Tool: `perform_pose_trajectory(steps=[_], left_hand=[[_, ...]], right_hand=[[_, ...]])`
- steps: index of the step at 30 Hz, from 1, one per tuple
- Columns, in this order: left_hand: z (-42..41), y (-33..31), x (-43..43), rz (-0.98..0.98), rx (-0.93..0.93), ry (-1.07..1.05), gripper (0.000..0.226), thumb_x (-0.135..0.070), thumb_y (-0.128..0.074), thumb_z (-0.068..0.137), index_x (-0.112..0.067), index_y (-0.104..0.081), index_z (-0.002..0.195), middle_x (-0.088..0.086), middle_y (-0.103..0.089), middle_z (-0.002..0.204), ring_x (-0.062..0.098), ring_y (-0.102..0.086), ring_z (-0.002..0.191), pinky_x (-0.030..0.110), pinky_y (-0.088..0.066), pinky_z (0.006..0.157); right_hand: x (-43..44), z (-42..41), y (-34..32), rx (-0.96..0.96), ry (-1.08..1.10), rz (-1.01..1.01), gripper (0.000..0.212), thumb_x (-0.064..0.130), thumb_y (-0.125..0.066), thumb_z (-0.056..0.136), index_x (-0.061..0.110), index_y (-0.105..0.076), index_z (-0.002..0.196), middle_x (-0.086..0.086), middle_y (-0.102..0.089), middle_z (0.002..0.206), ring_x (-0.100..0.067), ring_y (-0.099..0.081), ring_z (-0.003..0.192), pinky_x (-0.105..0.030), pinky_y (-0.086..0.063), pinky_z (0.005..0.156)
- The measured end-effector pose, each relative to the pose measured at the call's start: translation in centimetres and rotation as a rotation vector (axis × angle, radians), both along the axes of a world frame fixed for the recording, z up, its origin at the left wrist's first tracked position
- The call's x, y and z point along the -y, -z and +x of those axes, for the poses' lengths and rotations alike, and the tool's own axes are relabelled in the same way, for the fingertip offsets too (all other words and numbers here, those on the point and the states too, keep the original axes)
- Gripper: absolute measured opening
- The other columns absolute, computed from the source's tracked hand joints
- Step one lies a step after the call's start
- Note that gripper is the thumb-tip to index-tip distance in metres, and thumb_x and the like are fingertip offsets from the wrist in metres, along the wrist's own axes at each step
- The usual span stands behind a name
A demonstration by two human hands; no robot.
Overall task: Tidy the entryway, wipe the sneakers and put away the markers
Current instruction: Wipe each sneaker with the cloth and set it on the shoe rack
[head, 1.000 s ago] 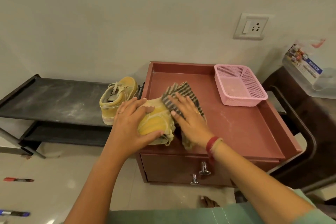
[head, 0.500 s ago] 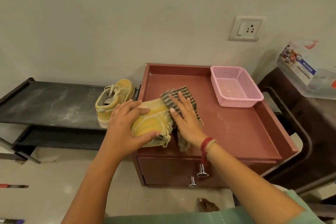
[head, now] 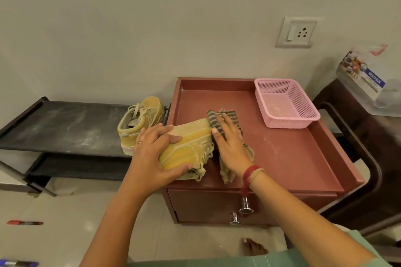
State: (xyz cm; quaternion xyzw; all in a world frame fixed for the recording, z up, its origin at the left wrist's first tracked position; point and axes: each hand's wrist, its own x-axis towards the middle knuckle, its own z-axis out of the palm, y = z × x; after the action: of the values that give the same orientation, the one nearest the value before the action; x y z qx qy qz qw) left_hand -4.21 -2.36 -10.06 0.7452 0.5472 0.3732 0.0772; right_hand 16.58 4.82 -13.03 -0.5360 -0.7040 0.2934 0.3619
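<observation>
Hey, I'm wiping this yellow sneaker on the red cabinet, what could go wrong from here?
The sneaker lies at the cabinet front edge; a hard push from the cloth under your right hand might slide it off, though your left hand grips it. The red marker and blue marker lie on the floor to your left; stepping on one could make you slip.
</observation>
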Motion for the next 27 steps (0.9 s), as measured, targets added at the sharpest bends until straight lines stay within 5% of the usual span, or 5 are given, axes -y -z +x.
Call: perform_pose_trajectory(steps=[6, 8, 11, 19, 27], left_hand=[[0.1, -0.1, 0.2, -0.02, 0.006, -0.013, 0.063, -0.063, -0.069, 0.061, -0.026, -0.064, 0.112, -0.007, -0.051, 0.132, 0.014, -0.035, 0.133, 0.06, -0.027, 0.108], [0.2, -0.5, 0.3, -0.034, 0.019, -0.021, 0.064, -0.065, -0.067, 0.06, -0.027, -0.063, 0.112, -0.01, -0.049, 0.133, 0.013, -0.032, 0.136, 0.058, -0.023, 0.111], [0.3, -0.7, 0.4, -0.026, 0.012, -0.034, 0.081, -0.067, -0.067, 0.06, -0.027, -0.052, 0.128, -0.008, -0.04, 0.14, 0.015, -0.027, 0.139, 0.054, -0.022, 0.113], [0.6, -0.9, 1.0, -0.078, 0.268, -0.029, 0.128, -0.053, -0.076, 0.056, -0.049, 0.019, 0.142, -0.002, -0.009, 0.157, 0.003, -0.012, 0.144, 0.021, -0.023, 0.107], [-0.1, -0.7, 0.8, -0.08, 0.181, -0.026, 0.13, -0.052, -0.079, 0.054, -0.04, 0.01, 0.148, -0.007, -0.02, 0.152, 0.015, -0.024, 0.141, 0.041, -0.034, 0.109]], right_hand=[[-1.5, 2.4, -0.8, -0.611, 0.2, -0.429, 0.029, 0.035, -0.04, 0.098, 0.021, -0.052, 0.12, -0.009, -0.059, 0.125, -0.027, -0.057, 0.113, -0.048, -0.043, 0.101], [-1.3, 2.7, -2.1, -0.684, 0.359, -0.302, 0.033, 0.035, -0.041, 0.098, 0.017, -0.05, 0.124, -0.001, -0.058, 0.122, -0.018, -0.057, 0.109, -0.039, -0.043, 0.102], [0.9, 1.2, -4.3, -0.495, 0.311, 0.019, 0.041, 0.033, -0.04, 0.099, 0.014, -0.044, 0.135, 0.003, -0.05, 0.131, -0.007, -0.049, 0.118, -0.016, -0.033, 0.102], [4.5, -6.8, -5.4, 0.343, -0.34, 0.222, 0.044, 0.057, -0.032, 0.093, 0.048, -0.033, 0.136, 0.017, -0.018, 0.154, -0.017, -0.003, 0.145, -0.06, 0.014, 0.109], [2.5, -5.3, -3.3, 0.344, -0.208, 0.144, 0.051, 0.067, -0.024, 0.088, 0.055, -0.021, 0.138, 0.013, -0.012, 0.156, -0.009, 0.007, 0.143, -0.044, 0.017, 0.111]])
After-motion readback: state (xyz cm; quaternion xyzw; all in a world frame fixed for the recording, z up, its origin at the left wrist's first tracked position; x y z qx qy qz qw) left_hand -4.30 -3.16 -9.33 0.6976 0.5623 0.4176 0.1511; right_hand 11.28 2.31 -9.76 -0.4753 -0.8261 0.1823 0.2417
